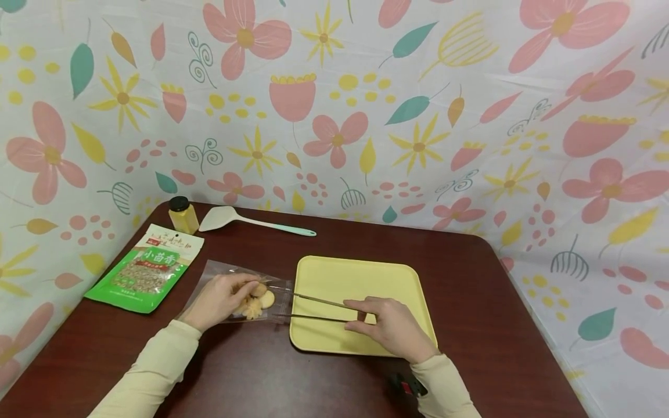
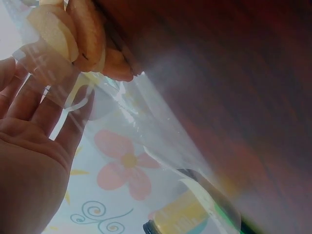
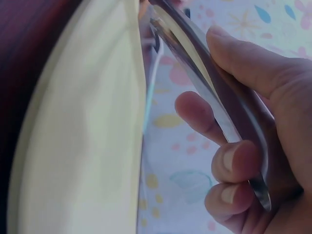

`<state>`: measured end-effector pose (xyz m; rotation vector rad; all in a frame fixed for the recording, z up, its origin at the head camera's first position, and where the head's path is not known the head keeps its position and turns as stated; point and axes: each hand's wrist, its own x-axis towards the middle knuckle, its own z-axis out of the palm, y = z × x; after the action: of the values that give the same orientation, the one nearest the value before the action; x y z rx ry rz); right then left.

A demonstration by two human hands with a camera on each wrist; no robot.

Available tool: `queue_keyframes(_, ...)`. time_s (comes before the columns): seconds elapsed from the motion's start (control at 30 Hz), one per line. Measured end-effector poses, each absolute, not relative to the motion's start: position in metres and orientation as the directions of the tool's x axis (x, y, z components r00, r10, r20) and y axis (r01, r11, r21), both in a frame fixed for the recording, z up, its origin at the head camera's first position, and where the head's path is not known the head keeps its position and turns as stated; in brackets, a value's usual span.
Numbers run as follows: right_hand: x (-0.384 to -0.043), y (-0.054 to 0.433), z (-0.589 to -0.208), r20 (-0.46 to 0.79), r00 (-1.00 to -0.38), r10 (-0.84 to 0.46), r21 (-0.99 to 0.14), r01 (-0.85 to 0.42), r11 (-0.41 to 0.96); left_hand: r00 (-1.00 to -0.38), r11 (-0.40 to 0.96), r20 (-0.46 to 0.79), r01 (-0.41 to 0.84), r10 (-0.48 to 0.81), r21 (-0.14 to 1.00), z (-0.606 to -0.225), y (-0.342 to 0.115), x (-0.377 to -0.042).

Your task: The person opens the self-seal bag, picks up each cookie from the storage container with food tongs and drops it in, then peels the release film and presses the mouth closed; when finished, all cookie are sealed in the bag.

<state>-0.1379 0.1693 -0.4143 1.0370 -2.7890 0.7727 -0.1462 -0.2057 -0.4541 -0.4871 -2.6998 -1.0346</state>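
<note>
A clear plastic bag (image 1: 211, 270) with several biscuits (image 1: 266, 299) inside lies left of a yellow tray (image 1: 360, 273). My left hand (image 1: 222, 299) holds the bag at its upper side, over part of the biscuits. The left wrist view shows the fingers (image 2: 41, 105) through the film, close to the biscuits (image 2: 87, 36). My right hand (image 1: 389, 325) grips metal tongs (image 1: 326, 301) above the tray. Their two arms are spread and point left, with the tips at the bag's right end. In the right wrist view, fingers curl round the tongs (image 3: 229, 92).
A green and white packet of seeds (image 1: 146, 270) lies at the left. Behind it stands a black-capped jar (image 1: 184, 216) with yellow contents. A white spatula (image 1: 225, 217) with a pale green handle end lies along the back edge. Patterned cloth hangs behind the dark table (image 1: 251, 371).
</note>
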Motion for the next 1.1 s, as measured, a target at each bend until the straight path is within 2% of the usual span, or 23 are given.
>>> queue_keyframes(0.13,-0.133,0.187,-0.407,0.246,-0.803,-0.543,-0.449,-0.591,0.67,-0.92,0.7,0.316,0.385,0.234,0.602,-0.455,-0.206,-0.147)
queue_keyframes(0.33,-0.127,0.213,-0.39,0.279,-0.873,-0.401,-0.481,-0.488,0.728,-0.922,0.699,0.316,0.379,0.226,0.607,-0.454,-0.207,-0.147)
queue_keyframes(0.5,-0.121,0.237,-0.386,0.34,-0.894,-0.291,-0.481,-0.431,0.763,-0.929,0.693,0.303,0.362,0.213,0.624,-0.455,-0.206,-0.145)
queue_keyframes(0.67,-0.113,0.272,-0.398,0.374,-0.912,-0.17,-0.49,-0.35,0.798,-0.932,0.687,0.293,0.355,0.212,0.634,-0.456,-0.205,-0.145)
queue_keyframes(0.77,-0.107,0.296,-0.406,0.352,-0.932,-0.093,-0.483,-0.265,0.834,-0.929,0.686,0.3,0.364,0.217,0.63,-0.455,-0.205,-0.145)
queue_keyframes(0.97,-0.096,0.334,-0.418,0.227,-0.972,0.051,-0.456,-0.06,0.888,-0.92,0.675,0.32,0.384,0.225,0.63,-0.454,-0.205,-0.145)
queue_keyframes(1.1,-0.09,0.351,-0.429,0.196,-0.976,0.095,-0.447,-0.003,0.895,-0.921,0.68,0.313,0.382,0.23,0.626,-0.453,-0.204,-0.146)
